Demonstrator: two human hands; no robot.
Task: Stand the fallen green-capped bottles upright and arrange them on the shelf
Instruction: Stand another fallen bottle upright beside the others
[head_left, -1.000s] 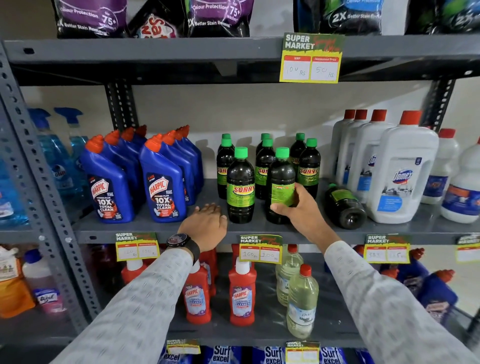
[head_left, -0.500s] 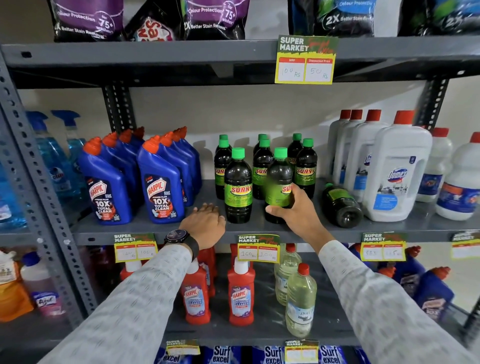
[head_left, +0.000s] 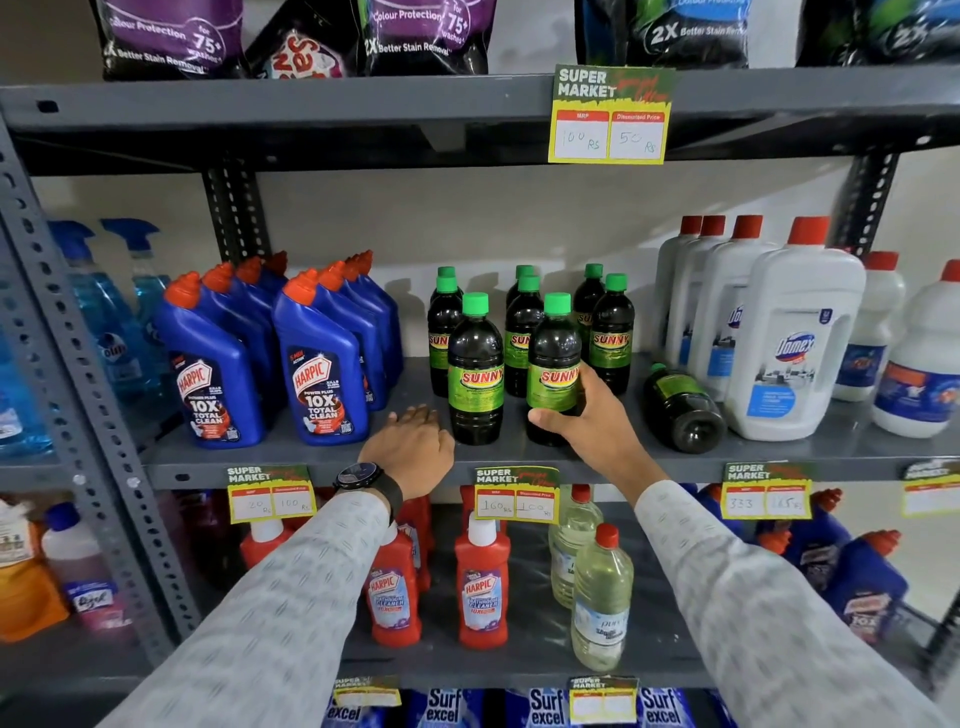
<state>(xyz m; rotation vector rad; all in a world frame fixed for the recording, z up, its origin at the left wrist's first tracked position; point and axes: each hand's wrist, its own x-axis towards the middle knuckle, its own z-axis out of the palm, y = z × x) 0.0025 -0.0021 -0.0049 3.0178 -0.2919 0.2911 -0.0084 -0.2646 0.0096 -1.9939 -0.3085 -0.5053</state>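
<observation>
Several dark green-capped SUNNY bottles stand upright in rows on the middle grey shelf (head_left: 571, 460). My right hand (head_left: 587, 415) grips the lower part of the front right SUNNY bottle (head_left: 553, 364), which stands upright with its label facing me. Beside it stands another front bottle (head_left: 475, 369). One green-capped bottle (head_left: 680, 408) lies on its side to the right, base toward me, next to the white Domex jugs. My left hand (head_left: 413, 444) rests flat on the shelf edge, left of the front bottles, holding nothing.
Blue Harpic bottles (head_left: 322, 374) stand left of the green-capped group, white Domex jugs (head_left: 795, 338) to the right. Price tags (head_left: 517, 493) hang on the shelf edge. Red cleaner bottles and clear bottles fill the shelf below; detergent pouches sit above.
My right hand has turned the front right bottle so its SUNNY label now faces forward. The left hand stays on the shelf edge.
</observation>
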